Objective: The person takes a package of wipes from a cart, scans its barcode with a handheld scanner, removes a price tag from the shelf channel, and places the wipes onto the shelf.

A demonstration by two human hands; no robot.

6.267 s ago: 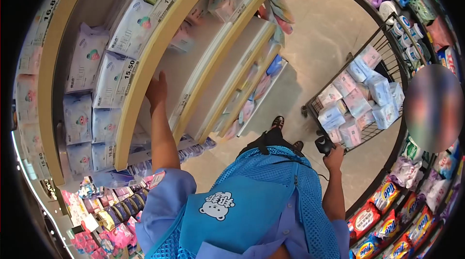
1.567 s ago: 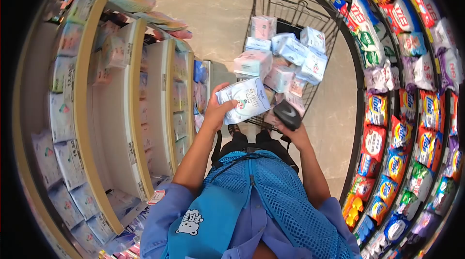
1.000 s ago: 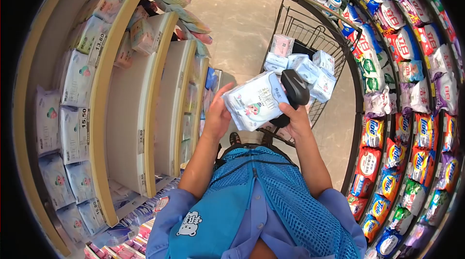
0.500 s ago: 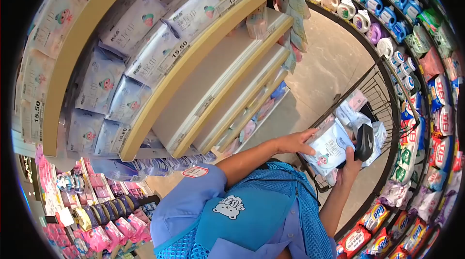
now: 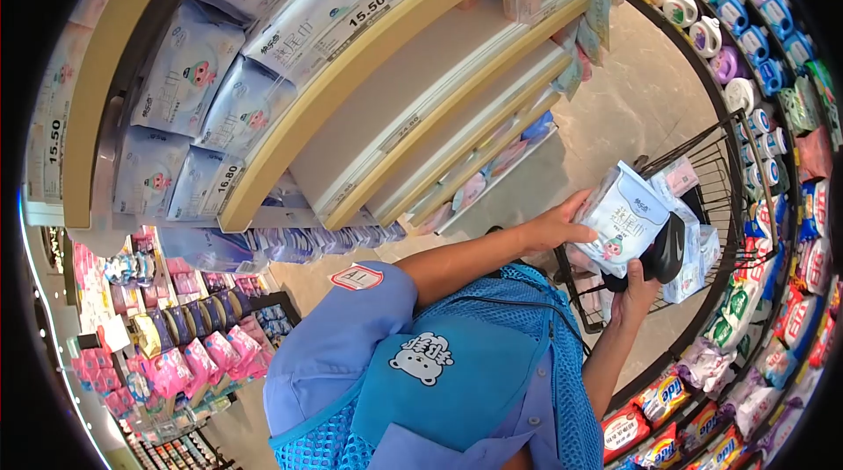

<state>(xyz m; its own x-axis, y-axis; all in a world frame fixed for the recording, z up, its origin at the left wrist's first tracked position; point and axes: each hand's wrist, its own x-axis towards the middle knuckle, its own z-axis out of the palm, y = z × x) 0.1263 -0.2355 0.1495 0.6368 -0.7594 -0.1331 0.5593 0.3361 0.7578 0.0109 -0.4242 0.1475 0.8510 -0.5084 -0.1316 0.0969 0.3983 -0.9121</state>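
A white and pale-blue packet (image 5: 620,217) with a small pink figure is held up in front of my body, at the right of the view. My left hand (image 5: 565,226) grips its left edge, with the thumb on the front. My right hand (image 5: 634,294) is closed at its lower right, around a black handheld device (image 5: 665,249), its thumb touching the packet's bottom edge. Behind them stands a black wire cart (image 5: 716,167) with several pink and blue packets (image 5: 680,177) in it.
Curved shelves (image 5: 351,101) with yellowish edges and price labels fill the left, carrying similar packets (image 5: 303,18). Bottles and detergent bags (image 5: 663,393) line the dark-edged shelves on the right. Pink goods (image 5: 219,351) stand at the lower left. Grey floor (image 5: 615,101) shows between the shelves.
Since about a second ago the view has swung toward the left shelves. The packet stays between both hands, now farther right in view. Earlier, my left hand was at the shelf without it.
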